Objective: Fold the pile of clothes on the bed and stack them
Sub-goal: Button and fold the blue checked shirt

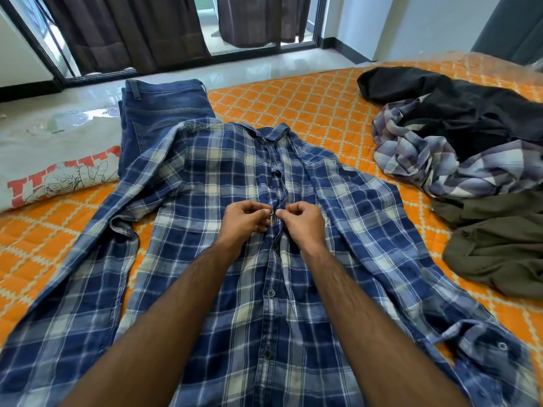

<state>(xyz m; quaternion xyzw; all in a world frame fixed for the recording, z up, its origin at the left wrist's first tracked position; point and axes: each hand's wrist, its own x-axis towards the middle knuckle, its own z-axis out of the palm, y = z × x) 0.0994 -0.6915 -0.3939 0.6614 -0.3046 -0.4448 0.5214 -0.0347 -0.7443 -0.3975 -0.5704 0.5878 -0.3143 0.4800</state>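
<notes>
Head view: blue plaid shirt [205, 230] spread flat, front up, across the near middle of the orange quilted bed cover [323, 113], collar at the far end, sleeves fanned out left and right, lower buttons fastened. Left hand [245, 220] with fingers curled, pinching a button [271, 212] at the placket about mid-chest; right hand [302, 223] likewise curled, pinching the opposite edge of the placket, fingertips of the two nearly touching. Both forearms reaching in from the near edge and covering part of the shirt's lower front. Folded blue jeans [158, 113] at the far left, partly under the shirt's shoulder. Just left of those, a pale printed T-shirt [53, 160] with red lettering and a line drawing. At the right, a loose pile: black garment [458, 104] farthest, crumpled grey-purple plaid shirt [417, 160] beneath and beside it, olive garment [499, 245] nearest. Beyond the bed, glossy pale tiled floor [264, 69], dark-framed glass doors [317, 22] with brown curtains [123, 33], white walls.
</notes>
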